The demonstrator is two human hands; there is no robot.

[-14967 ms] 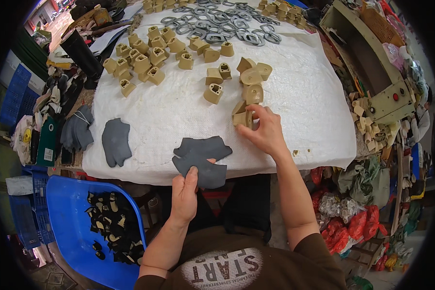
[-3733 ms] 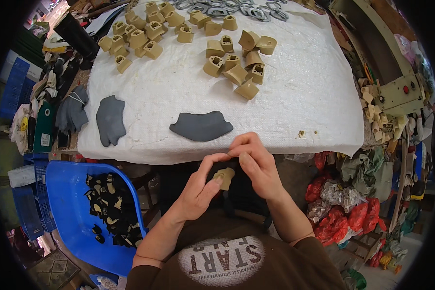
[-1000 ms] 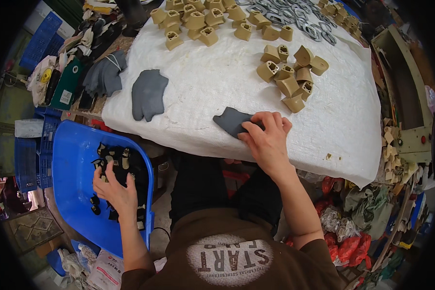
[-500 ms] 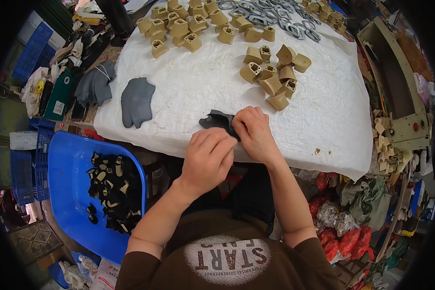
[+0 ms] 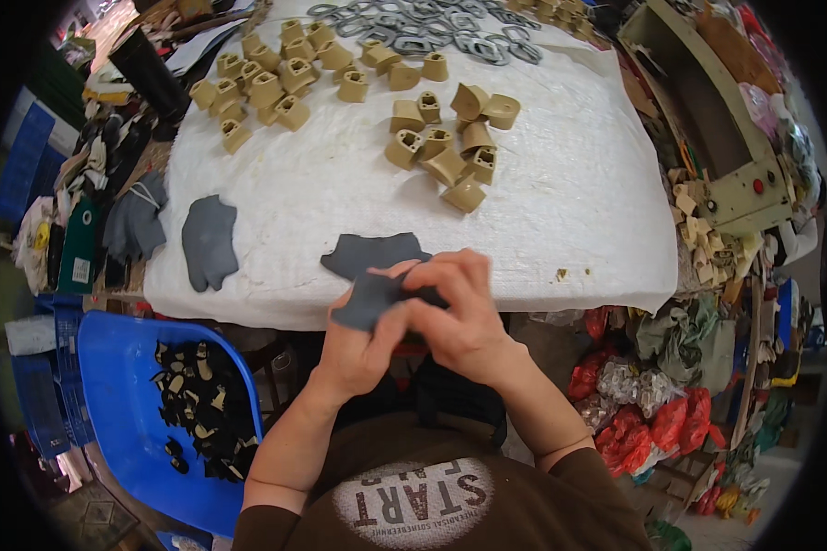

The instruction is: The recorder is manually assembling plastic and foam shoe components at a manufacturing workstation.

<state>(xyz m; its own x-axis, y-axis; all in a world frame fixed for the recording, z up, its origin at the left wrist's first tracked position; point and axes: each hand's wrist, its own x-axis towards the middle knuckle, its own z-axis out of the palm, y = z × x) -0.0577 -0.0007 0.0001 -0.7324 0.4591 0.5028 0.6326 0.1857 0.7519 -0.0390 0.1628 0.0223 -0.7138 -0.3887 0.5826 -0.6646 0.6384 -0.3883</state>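
Just above the near edge of the table, my left hand (image 5: 347, 358) is closed on a dark grey leather-like piece (image 5: 366, 303), which drapes over its fingers. My right hand (image 5: 464, 317) meets it from the other side, fingers bent and pinching the piece's right part; its fingertips are slightly blurred. Behind my hands a second grey piece (image 5: 369, 254) lies flat on the white sheet (image 5: 285, 202). A small stack of the same grey pieces (image 5: 209, 243) lies farther left. Tan shoe heels (image 5: 446, 165) stand and lie in a loose group beyond my hands.
More tan heels (image 5: 266, 90) and many grey rings (image 5: 418, 41) cover the far side. A tied grey bundle (image 5: 136, 216) lies at the left. Below it a blue tub (image 5: 119, 418) holds dark covered pieces. A beige metal machine (image 5: 744, 197) stands right, above red bags (image 5: 625, 441).
My hands have come nearer to me and lifted a grey piece off the sheet. My left hand has turned, with the piece across it. The whole view has shifted a little.
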